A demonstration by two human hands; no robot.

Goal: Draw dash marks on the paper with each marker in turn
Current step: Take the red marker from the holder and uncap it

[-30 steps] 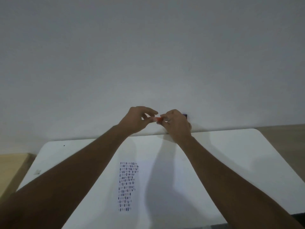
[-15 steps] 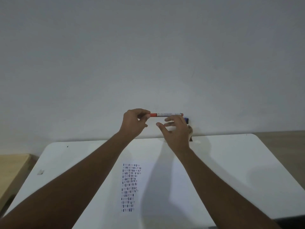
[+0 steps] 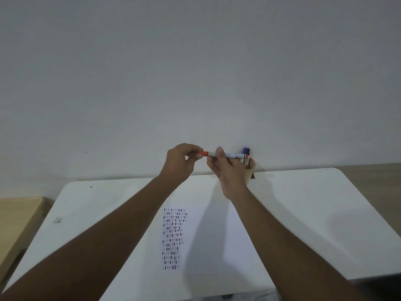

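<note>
A red-capped marker [image 3: 233,155] with a white barrel is held level above the table's far edge. My left hand [image 3: 181,162] pinches its red cap. My right hand [image 3: 227,170] grips the white barrel from below, thumb up. Behind my right hand stands a tan cup [image 3: 251,169] against the wall, with a blue marker [image 3: 245,150] sticking up from it. White paper [image 3: 208,242] lies on the table between my forearms, with a narrow block of several rows of dark and reddish dash marks [image 3: 172,237] at its left.
The white table [image 3: 314,213] has rounded far corners and meets a plain grey wall. A small grey scrap [image 3: 57,219] lies at the table's left. A wooden surface [image 3: 15,218] sits lower at the left.
One second ago both hands were close together around the red end. The marker then came out level in my left hand, and my right hand has now closed on its barrel.
</note>
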